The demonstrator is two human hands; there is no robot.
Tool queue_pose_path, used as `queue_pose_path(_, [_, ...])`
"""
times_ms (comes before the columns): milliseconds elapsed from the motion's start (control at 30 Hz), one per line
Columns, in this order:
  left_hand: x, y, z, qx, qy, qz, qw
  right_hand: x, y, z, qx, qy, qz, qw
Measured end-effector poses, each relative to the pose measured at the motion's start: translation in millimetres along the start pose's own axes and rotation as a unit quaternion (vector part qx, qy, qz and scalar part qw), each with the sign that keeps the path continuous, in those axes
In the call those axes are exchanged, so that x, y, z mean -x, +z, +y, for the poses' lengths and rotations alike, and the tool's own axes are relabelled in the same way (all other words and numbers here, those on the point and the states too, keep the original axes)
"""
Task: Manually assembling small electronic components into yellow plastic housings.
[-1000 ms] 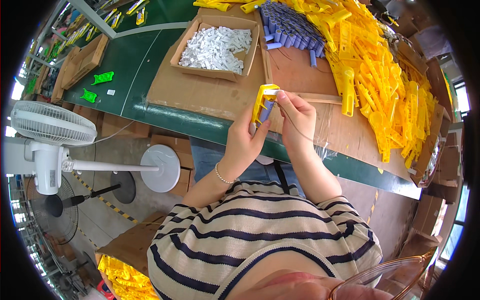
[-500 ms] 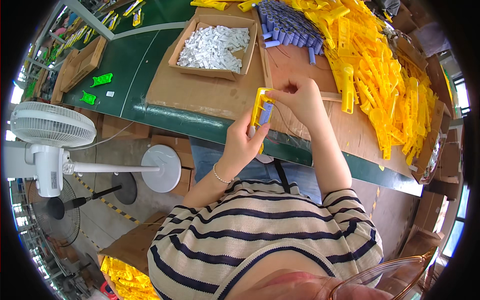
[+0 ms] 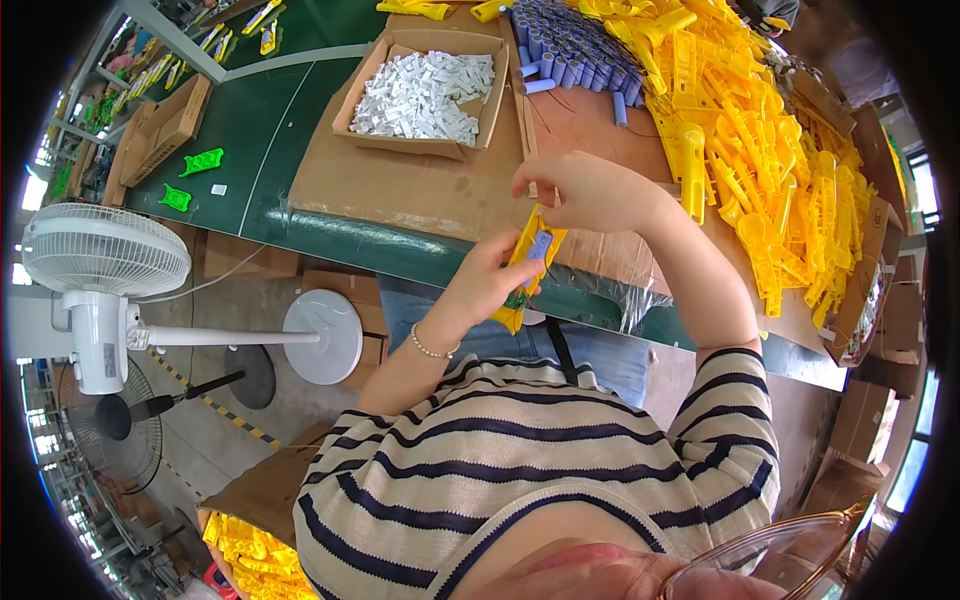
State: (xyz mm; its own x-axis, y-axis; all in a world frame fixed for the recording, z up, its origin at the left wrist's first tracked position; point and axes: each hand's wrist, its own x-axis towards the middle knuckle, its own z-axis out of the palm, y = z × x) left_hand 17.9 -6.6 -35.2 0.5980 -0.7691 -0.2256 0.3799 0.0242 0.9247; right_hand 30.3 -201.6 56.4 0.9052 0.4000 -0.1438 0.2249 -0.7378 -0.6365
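My left hand (image 3: pixel 488 282) is closed round a long yellow plastic shell (image 3: pixel 508 318), with the thumb pressed across its open side. A blue-purple cylindrical battery cell (image 3: pixel 540 246) lies inside the shell. Something green shows near the shell's lower end, partly hidden by my fingers. My right hand (image 3: pixel 595 195) arches over the shell's upper end, its fingers bent and drawn together there. Whatever these fingertips grip is too small or too hidden to make out.
A cardboard box (image 3: pixel 478 150) of small white parts stands beyond my hands. Bundled battery cells (image 3: pixel 570 70) with wires and a big heap of yellow shells (image 3: pixel 745 150) lie right of it. Green plastic pieces (image 3: pixel 203 161) lie left. A white fan (image 3: pixel 105 260) stands beside the table.
The shell has tilted, its upper end leaning further right and nearer to me. My right hand has swung over that end, with its forearm and elbow further out to the right.
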Motion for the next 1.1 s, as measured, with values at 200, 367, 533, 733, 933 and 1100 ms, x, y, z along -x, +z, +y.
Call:
queue_pose_path(200, [2,-46,3,0.041,-0.079,-0.190,0.978,11,-12,2,-0.219,0.093,-0.128,0.963])
queue_pose_path(367, [-4,-46,12,0.516,0.048,-0.302,0.800,25,15,11,-0.619,0.127,-0.022,0.775])
queue_pose_path(533, [-8,-14,25,0.298,0.110,-0.070,0.946,21,56,-8,-0.642,0.155,0.138,0.738])
queue_pose_path(733, [-24,-25,33,0.097,0.102,0.105,0.984,-5,83,-22,-0.575,0.157,0.214,0.774])
queue_pose_path(933, [-61,-109,104,0.129,0.119,0.153,0.972,0,54,-12,-0.500,0.082,0.235,0.829])
queue_pose_path(1100, [-188,-296,179,-0.020,0.128,0.250,0.959,33,23,19,-0.465,0.128,0.323,0.814])
